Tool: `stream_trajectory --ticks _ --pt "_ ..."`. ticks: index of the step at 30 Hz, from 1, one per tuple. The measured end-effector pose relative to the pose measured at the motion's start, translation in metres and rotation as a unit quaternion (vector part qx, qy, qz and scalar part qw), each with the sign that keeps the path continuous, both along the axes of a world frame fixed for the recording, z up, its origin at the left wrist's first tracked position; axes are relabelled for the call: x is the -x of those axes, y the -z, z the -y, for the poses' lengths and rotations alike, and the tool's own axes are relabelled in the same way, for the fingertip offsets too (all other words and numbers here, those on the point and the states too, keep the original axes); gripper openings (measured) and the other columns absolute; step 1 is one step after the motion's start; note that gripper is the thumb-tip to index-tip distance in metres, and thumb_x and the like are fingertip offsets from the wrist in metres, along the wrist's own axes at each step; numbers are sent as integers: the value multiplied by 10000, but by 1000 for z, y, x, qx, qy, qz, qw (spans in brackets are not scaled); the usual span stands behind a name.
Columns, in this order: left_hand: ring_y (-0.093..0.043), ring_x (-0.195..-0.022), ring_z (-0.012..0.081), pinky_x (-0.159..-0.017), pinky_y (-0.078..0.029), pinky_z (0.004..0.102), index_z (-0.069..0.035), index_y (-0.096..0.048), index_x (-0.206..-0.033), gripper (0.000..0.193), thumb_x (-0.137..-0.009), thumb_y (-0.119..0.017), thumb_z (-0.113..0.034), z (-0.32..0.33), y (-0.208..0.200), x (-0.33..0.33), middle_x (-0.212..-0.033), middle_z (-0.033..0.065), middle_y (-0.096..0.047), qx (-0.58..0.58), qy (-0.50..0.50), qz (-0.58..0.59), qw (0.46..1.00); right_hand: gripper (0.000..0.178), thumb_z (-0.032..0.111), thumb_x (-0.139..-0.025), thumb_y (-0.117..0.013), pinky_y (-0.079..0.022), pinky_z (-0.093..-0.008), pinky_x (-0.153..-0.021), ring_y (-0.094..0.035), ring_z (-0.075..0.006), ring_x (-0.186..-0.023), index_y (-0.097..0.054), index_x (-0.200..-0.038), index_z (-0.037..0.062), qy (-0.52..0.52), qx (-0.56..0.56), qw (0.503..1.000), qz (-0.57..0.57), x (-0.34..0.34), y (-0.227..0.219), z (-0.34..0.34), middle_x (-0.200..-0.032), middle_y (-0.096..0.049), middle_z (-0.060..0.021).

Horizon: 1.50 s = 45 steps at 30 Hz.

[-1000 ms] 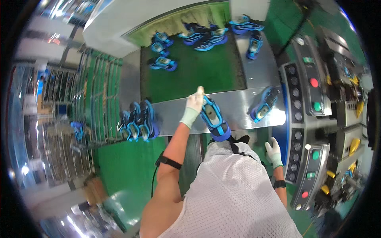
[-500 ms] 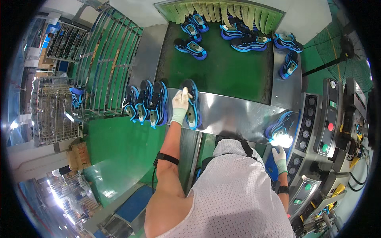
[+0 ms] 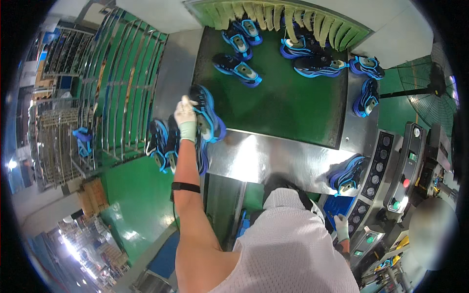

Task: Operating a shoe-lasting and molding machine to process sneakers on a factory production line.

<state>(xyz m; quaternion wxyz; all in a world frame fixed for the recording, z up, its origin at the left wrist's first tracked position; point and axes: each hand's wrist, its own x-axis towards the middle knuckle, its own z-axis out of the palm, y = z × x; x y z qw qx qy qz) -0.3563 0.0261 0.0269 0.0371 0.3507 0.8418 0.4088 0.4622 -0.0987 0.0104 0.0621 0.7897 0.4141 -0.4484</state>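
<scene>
My left hand (image 3: pixel 185 117), in a white glove, is closed on a black and blue sneaker (image 3: pixel 209 117) with a last inside. That sneaker is held toe away from me, over the right end of a row of similar sneakers (image 3: pixel 159 141) on the metal ledge; it partly hides them. My right hand (image 3: pixel 341 225), also gloved, is low on the right over a blue surface (image 3: pixel 339 205), apart from any shoe. Its fingers look loosely apart with nothing visible in them. The nearest sneaker (image 3: pixel 348 178) rests on the right end of the ledge.
Several sneakers (image 3: pixel 237 69) lie on the green conveyor belt (image 3: pixel 273 107), which emerges under a fringed curtain (image 3: pixel 273 17). Two more stand on the right metal edge (image 3: pixel 349 129). A control panel (image 3: pixel 403 171) and a fan (image 3: pixel 435 80) are at right, a metal rack (image 3: pixel 127 83) at left.
My left hand has lifted the sneaker and carried it left, over the row. My right hand has moved down, away from the sneaker at right. The view has shifted slightly.
</scene>
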Motion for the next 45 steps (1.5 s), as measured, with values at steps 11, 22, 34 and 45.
stream_trajectory --ticks 11,22,34,45 --pt "-660 -1046 375 -948 -510 441 5 -720 -1100 542 -1002 -539 -496 -62 16 116 -1171 222 -686 257 11 -142 956 229 199 -898 -645 -459 -341 -653 -519 -107 -725 -669 -922 -28 49 -53 997 30 32 -54 61 -756 -613 -42" --pt "-524 -1246 391 -1060 -435 481 51 -498 -1387 611 -972 -660 -367 -198 119 7 -1394 264 -512 140 304 -198 921 536 369 -912 -627 -474 -416 -1038 -619 -377 -1194 -624 -1278 -22 52 -20 998 -17 157 -46 -20 -1268 -651 -245" --pt "-595 -1081 428 -949 -487 469 78 -615 -1199 512 -989 -633 -389 -195 42 -53 -1157 285 -624 238 235 -48 941 612 426 -855 -624 -491 -432 -1012 -627 -394 -1166 -632 -1267 -26 148 -68 986 -41 86 -23 -16 -1242 -661 -259" --pt "-609 -1084 378 -919 -510 445 -57 -630 -1138 324 -915 -696 -283 -89 -25 -343 -1209 178 -559 174 414 113 886 456 204 -926 -680 -482 -341 -979 -642 -238 -1110 -609 -1251 -107 182 -68 975 -105 -53 51 47 -1201 -686 -195"
